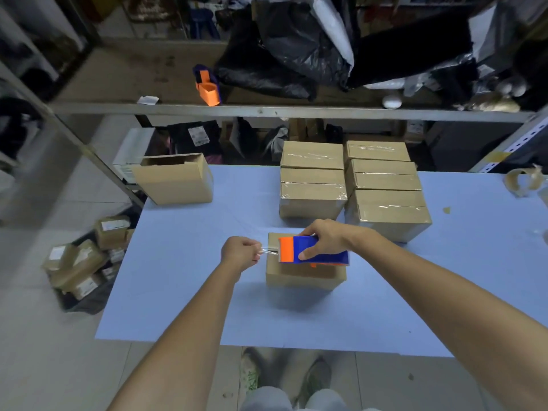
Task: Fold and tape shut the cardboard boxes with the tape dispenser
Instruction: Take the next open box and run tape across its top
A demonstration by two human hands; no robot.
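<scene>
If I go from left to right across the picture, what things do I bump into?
Pile of parcels on the floor → open cardboard box → left hand → strip of tape → tape dispenser → right stack of taped boxes → used-up tape roll

I see a packing stockroom: taped cartons (353, 185) stacked on my blue table (189, 280), metal shelving (267, 109) crammed with bagged goods (296, 51).

A small brown cardboard box (305, 275) sits on the blue worktop (184, 292). A blue and orange tape dispenser (311, 250) lies across its top, tape (268, 251) drawn out leftward. Taped boxes (311, 200) are stacked behind.
</scene>
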